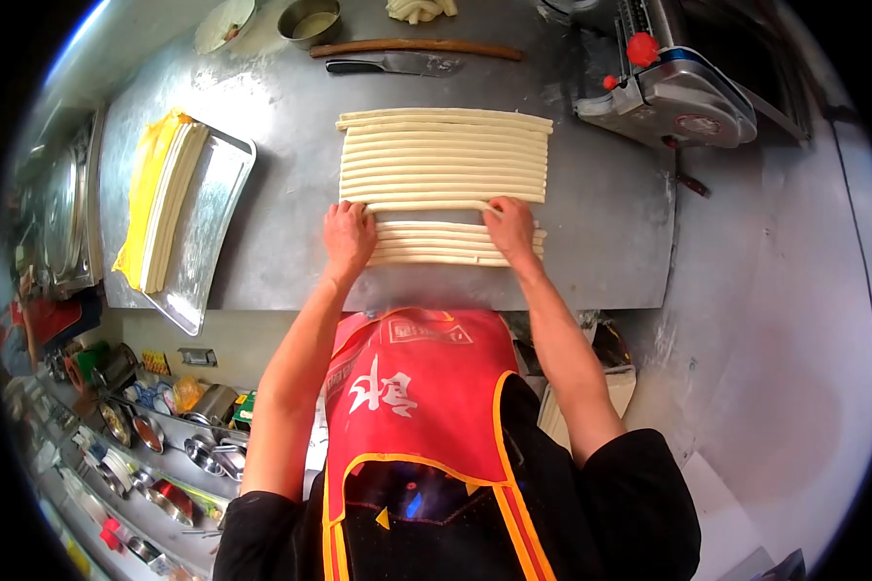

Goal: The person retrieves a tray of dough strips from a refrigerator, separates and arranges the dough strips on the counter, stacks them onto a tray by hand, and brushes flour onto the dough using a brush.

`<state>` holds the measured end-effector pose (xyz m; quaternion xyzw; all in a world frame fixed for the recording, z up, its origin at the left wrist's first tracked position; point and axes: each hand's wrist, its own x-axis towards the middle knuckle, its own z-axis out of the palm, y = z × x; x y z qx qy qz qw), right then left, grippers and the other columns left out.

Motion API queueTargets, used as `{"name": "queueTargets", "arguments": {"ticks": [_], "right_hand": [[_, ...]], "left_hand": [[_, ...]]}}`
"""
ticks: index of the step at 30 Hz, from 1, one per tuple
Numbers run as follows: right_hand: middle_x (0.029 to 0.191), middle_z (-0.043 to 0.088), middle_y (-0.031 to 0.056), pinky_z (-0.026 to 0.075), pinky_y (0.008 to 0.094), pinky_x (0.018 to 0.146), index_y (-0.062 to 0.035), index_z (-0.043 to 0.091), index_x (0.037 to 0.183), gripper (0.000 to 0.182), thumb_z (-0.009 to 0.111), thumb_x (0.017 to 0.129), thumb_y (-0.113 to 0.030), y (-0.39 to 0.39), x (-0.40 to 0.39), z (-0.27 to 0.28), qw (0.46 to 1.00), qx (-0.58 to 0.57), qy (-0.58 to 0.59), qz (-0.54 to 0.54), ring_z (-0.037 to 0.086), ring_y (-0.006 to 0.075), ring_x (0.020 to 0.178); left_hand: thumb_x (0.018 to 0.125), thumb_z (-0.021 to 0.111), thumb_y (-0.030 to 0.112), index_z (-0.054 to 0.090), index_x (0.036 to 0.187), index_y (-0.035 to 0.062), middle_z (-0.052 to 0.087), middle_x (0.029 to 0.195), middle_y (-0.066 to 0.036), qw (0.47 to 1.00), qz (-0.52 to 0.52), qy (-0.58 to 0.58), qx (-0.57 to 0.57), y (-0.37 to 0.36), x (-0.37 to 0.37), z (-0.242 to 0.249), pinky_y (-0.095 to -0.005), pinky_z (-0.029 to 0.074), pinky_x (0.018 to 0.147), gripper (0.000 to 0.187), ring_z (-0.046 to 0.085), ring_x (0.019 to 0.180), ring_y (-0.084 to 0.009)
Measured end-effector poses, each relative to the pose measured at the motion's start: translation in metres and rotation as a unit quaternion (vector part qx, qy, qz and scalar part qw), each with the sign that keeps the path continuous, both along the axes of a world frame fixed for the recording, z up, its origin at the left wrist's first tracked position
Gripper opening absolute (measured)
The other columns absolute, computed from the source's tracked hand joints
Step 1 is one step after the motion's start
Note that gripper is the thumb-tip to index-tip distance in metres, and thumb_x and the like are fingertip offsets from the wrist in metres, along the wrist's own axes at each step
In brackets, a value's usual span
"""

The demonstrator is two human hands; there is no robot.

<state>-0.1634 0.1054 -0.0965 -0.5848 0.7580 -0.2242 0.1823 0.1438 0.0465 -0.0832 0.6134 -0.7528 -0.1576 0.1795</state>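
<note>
Long pale dough strips lie side by side in a wide block on the metal table. Nearer to me is a smaller row of the same strips, with a gap of bare metal between the two groups. Along the near edge of the wide block runs a single dough strip. My left hand is closed on its left end, fingertips curled over it. At the right end, my right hand grips the same strip between thumb and fingers. The undersides of both hands are hidden.
A metal tray on the left bears more strips and a yellow cloth. Behind the dough lie a knife, a wooden rolling pin and a metal bowl. A machine stands at the back right.
</note>
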Motion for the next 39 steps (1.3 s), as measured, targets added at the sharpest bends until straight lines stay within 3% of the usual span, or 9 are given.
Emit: {"name": "queueTargets", "arguments": {"ticks": [4, 8, 13, 19, 23, 27, 30, 35, 39], "right_hand": [[0.092, 0.069, 0.0116, 0.05, 0.0473, 0.083, -0.0073, 0.069, 0.095, 0.021, 0.069, 0.075, -0.01, 0.0, 0.005, 0.008, 0.996, 0.058, -0.07, -0.004, 0.063, 0.0332, 0.093], [0.09, 0.069, 0.0094, 0.05, 0.0474, 0.082, -0.0093, 0.069, 0.099, 0.025, 0.069, 0.074, -0.007, 0.003, -0.001, 0.009, 0.997, 0.073, -0.013, -0.014, 0.063, 0.0317, 0.094], [0.093, 0.071, 0.012, 0.051, 0.0441, 0.082, -0.0086, 0.07, 0.096, 0.02, 0.071, 0.078, -0.017, -0.01, 0.05, -0.001, 1.0, -0.016, 0.003, 0.026, 0.063, 0.0348, 0.091], [0.092, 0.07, 0.008, 0.048, 0.0456, 0.084, -0.0122, 0.069, 0.093, 0.015, 0.071, 0.078, -0.017, -0.014, 0.055, 0.009, 0.992, 0.11, -0.05, -0.026, 0.062, 0.0319, 0.096], [0.094, 0.069, 0.0076, 0.047, 0.0456, 0.085, -0.0115, 0.069, 0.096, 0.021, 0.073, 0.076, -0.012, -0.007, 0.066, 0.005, 0.999, -0.01, 0.049, 0.01, 0.061, 0.0305, 0.097], [0.099, 0.068, 0.0079, 0.046, 0.0453, 0.086, -0.0105, 0.07, 0.096, 0.02, 0.073, 0.076, -0.013, -0.004, 0.072, 0.008, 1.0, -0.004, 0.015, -0.014, 0.06, 0.0299, 0.099], [0.101, 0.067, 0.0074, 0.045, 0.045, 0.087, -0.0102, 0.071, 0.096, 0.02, 0.072, 0.077, -0.014, -0.007, 0.066, 0.014, 0.995, 0.098, -0.019, 0.01, 0.058, 0.0291, 0.103], [0.1, 0.067, 0.0069, 0.045, 0.0459, 0.09, -0.0099, 0.071, 0.101, 0.022, 0.071, 0.08, -0.016, -0.002, 0.083, 0.009, 0.997, -0.035, 0.051, 0.048, 0.058, 0.0288, 0.104], [0.094, 0.069, 0.0057, 0.045, 0.0452, 0.09, -0.0108, 0.073, 0.099, 0.019, 0.07, 0.082, -0.02, -0.005, 0.104, 0.002, 0.995, -0.089, 0.003, 0.036, 0.06, 0.0275, 0.102]], "left_hand": [[0.076, 0.065, 0.004, 0.068, 0.094, 0.0071, 0.064, 0.097, -0.011, 0.997, 0.038, 0.064, 0.023, 0.004, 0.0, -0.004, -0.0455, 0.046, 0.083, 0.018, 0.058, 0.095, -0.0339], [0.076, 0.065, 0.003, 0.067, 0.096, 0.0067, 0.064, 0.097, -0.011, 0.998, 0.012, 0.052, 0.045, 0.003, 0.011, 0.001, -0.0455, 0.045, 0.084, 0.021, 0.057, 0.095, -0.0338], [0.076, 0.066, 0.006, 0.071, 0.097, 0.0057, 0.065, 0.096, -0.013, 0.997, -0.031, 0.076, -0.011, 0.008, -0.026, 0.001, -0.046, 0.046, 0.086, 0.021, 0.058, 0.097, -0.0346], [0.075, 0.065, 0.005, 0.07, 0.092, 0.0059, 0.065, 0.096, -0.012, 0.997, 0.01, 0.067, 0.046, 0.001, -0.023, 0.004, -0.046, 0.046, 0.086, 0.018, 0.058, 0.096, -0.0345], [0.074, 0.065, 0.002, 0.07, 0.093, 0.0071, 0.063, 0.095, -0.012, 0.996, 0.025, 0.08, 0.019, 0.011, -0.033, 0.004, -0.0462, 0.045, 0.086, 0.021, 0.057, 0.097, -0.0337], [0.075, 0.066, 0.003, 0.07, 0.09, 0.0076, 0.063, 0.095, -0.012, 0.996, 0.043, 0.074, 0.017, 0.013, -0.046, 0.007, -0.0465, 0.045, 0.087, 0.016, 0.057, 0.098, -0.0332], [0.077, 0.068, 0.005, 0.071, 0.09, 0.0078, 0.063, 0.098, -0.011, 0.996, 0.022, 0.083, 0.023, 0.012, -0.036, 0.006, -0.0456, 0.045, 0.088, 0.014, 0.057, 0.099, -0.0324], [0.077, 0.069, 0.006, 0.073, 0.089, 0.0083, 0.064, 0.095, -0.009, 0.995, 0.009, 0.097, -0.007, 0.015, -0.04, -0.002, -0.0445, 0.044, 0.089, 0.013, 0.057, 0.099, -0.0319], [0.076, 0.069, 0.007, 0.072, 0.088, 0.0086, 0.064, 0.093, -0.009, 0.992, 0.025, 0.125, 0.002, 0.019, -0.055, -0.001, -0.0441, 0.044, 0.089, 0.012, 0.057, 0.097, -0.0319]]}}
